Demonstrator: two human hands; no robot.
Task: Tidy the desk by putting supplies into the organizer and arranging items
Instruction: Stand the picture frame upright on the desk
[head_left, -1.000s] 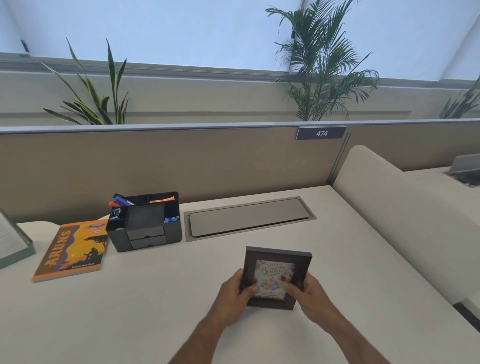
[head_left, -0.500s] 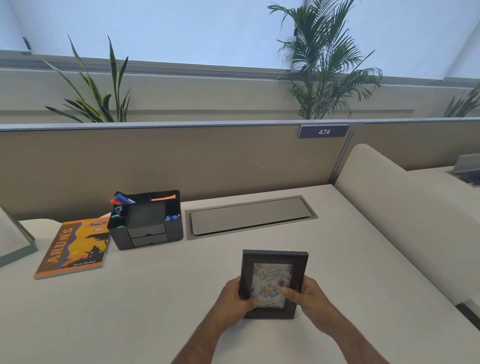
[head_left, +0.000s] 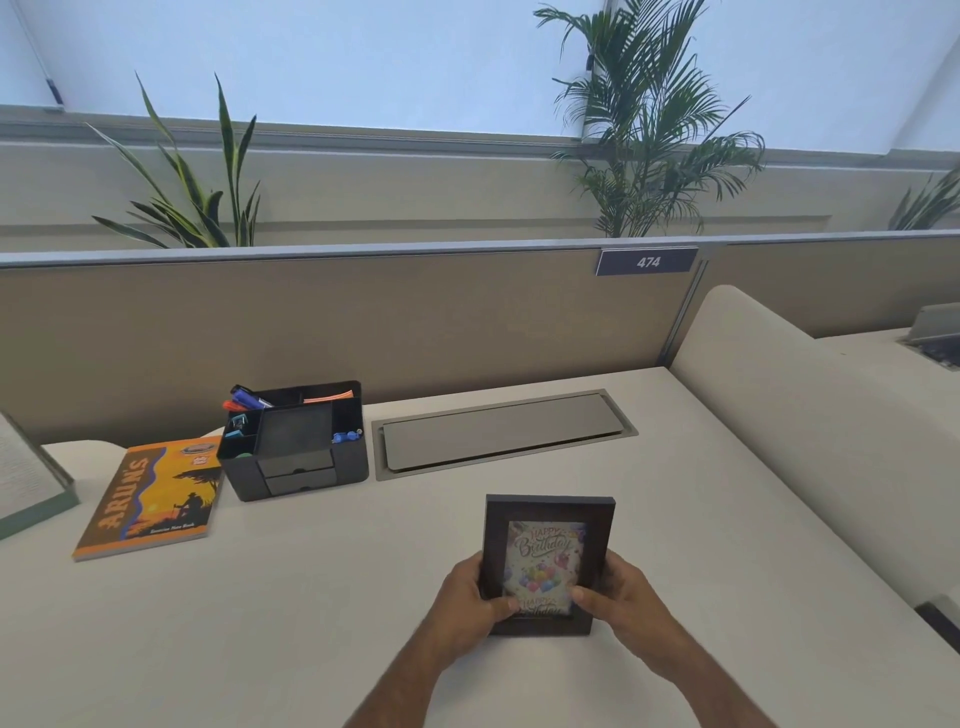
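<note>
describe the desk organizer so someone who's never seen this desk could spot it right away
Follow the tan partition wall down to the white desk. Left of the grey cable hatch and right of the orange notebook stands the black organizer. It is the only open-topped box, with markers poking out and two small drawers in front.

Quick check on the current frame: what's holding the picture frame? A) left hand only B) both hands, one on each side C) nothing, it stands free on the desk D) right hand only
B: the left hand grips the left edge of the picture frame and the right hand grips its right edge, thumbs on the front.
</note>
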